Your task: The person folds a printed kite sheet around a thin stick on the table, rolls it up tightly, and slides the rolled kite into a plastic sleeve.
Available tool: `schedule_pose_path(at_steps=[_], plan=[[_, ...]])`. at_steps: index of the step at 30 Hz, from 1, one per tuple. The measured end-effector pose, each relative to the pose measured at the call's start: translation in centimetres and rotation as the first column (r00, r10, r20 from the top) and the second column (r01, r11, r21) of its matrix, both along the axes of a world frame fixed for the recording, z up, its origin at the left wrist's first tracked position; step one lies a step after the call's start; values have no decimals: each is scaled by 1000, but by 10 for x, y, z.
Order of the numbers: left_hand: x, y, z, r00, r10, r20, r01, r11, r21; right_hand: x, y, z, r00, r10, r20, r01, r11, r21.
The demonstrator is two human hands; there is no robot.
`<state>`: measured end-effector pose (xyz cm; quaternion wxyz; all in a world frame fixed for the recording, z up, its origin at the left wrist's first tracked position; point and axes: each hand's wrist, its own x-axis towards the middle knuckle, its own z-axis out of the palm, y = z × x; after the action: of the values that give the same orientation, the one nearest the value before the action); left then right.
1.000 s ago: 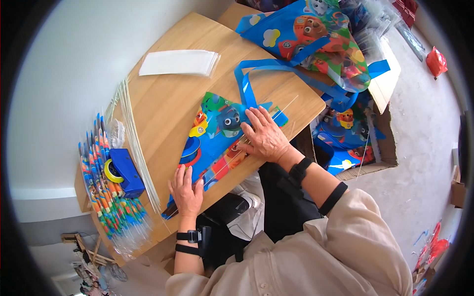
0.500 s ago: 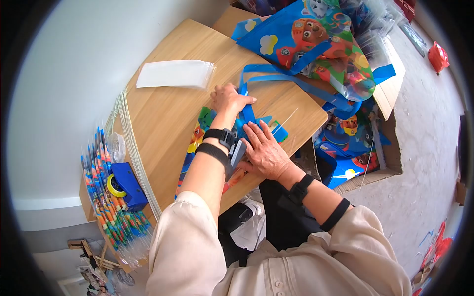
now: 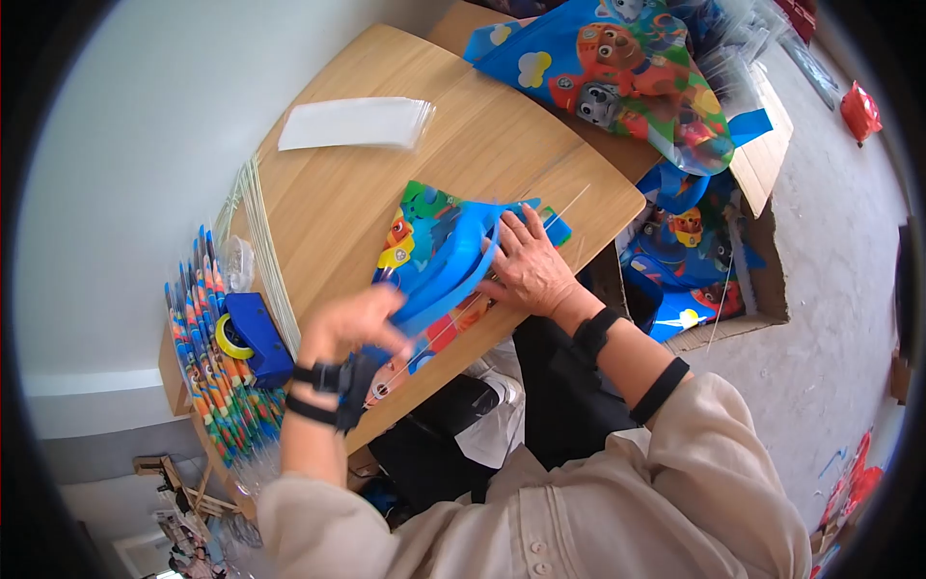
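A cartoon-printed kite [image 3: 417, 214] of thin fabric lies on the wooden table's front part. Over it curve the blue ribbon tails [image 3: 451, 272], folded back in a loop towards me. My right hand [image 3: 529, 265] rests on the kite and the ribbon's right side, fingers stretched out and spread. At the kite's lower left is my left hand [image 3: 355, 320], blurred by motion. Its thumb and fingers look apart, close to the ribbon's near end; any contact there is unclear. A thin white rod [image 3: 571, 205] sticks out to the right of the kite.
White paper-like sleeves [image 3: 352, 124] lie on the table [image 3: 463, 106]. Along the left edge run several thin rods [image 3: 265, 246], beside a blue tape dispenser [image 3: 260, 338] and rolled printed kites [image 3: 207, 357]. More kite fabric [image 3: 617, 77] is piled behind; a cardboard box [image 3: 772, 280] stands right.
My left hand has moved down and left from the far side of the kite. The ribbon tails, earlier stretched towards the back, now lie folded over the kite. My right hand stays near its place.
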<state>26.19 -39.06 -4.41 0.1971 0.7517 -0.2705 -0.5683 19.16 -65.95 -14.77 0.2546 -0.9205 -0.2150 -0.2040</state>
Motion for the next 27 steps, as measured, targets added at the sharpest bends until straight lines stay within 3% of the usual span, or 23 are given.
schedule_pose_path(at_steps=[1, 2, 4, 6, 7, 8, 10, 11, 12, 14, 15, 17, 18, 20, 24, 26, 27], plan=[[-32, 24, 7, 930, 347, -120, -356, 932, -69, -2, -3, 9, 996, 18, -89, -24, 998, -63], [-63, 50, 14, 732, 632, -255, -669, 738, -89, -2, -2, 8, 996, 20, -87, -25, 998, -61], [-77, 133, 8, 908, 419, 22, -407, 867, 289, -2, -1, 5, 1000, 6, -19, -7, 1000, -16], [-104, 186, 9, 948, 207, 243, -302, 829, 470, -1, -1, 3, 1000, 8, -25, -8, 1000, -24], [-106, 162, 32, 953, 116, 281, -266, 765, 587, -2, -1, 3, 999, 8, -33, -9, 999, -31], [-103, 142, 44, 953, 119, 278, -267, 766, 586, -2, 0, 3, 999, 10, -35, -11, 999, -34], [-88, 103, 55, 791, 45, 611, -414, 775, 478, -2, 0, 6, 999, 8, -46, -10, 999, -40], [-79, 73, 55, 660, 241, 712, -489, 857, 163, -2, 0, 5, 999, 10, -46, -12, 999, -42], [-67, 41, 50, 514, 450, 730, -501, 848, -171, -2, 0, 5, 999, 13, -44, -15, 999, -35], [-26, -12, 14, 445, 516, 732, -243, 857, -456, -1, 0, 5, 999, 16, -41, -18, 999, -32], [-6, -36, -7, 391, 452, 802, -148, 891, -430, -1, 1, 5, 999, 16, -39, -17, 999, -30], [21, -78, -42, 259, 366, 894, -121, 931, -346, 0, -1, 4, 999, 10, -38, -11, 999, -35], [26, -95, -46, 262, 369, 892, -121, 929, -349, -1, -1, 4, 999, 16, -31, -17, 1000, -23], [32, -116, -52, 291, 332, 897, -420, 887, -192, 0, -1, 5, 999, 21, -29, -21, 1000, -10], [29, -115, -53, 359, 329, 874, -341, 917, -206, 0, -1, 5, 998, 27, -48, -27, 1000, -5], [22, -111, -44, 592, 568, 571, -540, 806, -243, 0, -1, 5, 998, 25, -49, -26, 1000, -6], [17, -104, -51, 559, 587, 586, -504, 802, -322, 0, -1, 5, 999, 24, -49, -25, 1000, -7]])
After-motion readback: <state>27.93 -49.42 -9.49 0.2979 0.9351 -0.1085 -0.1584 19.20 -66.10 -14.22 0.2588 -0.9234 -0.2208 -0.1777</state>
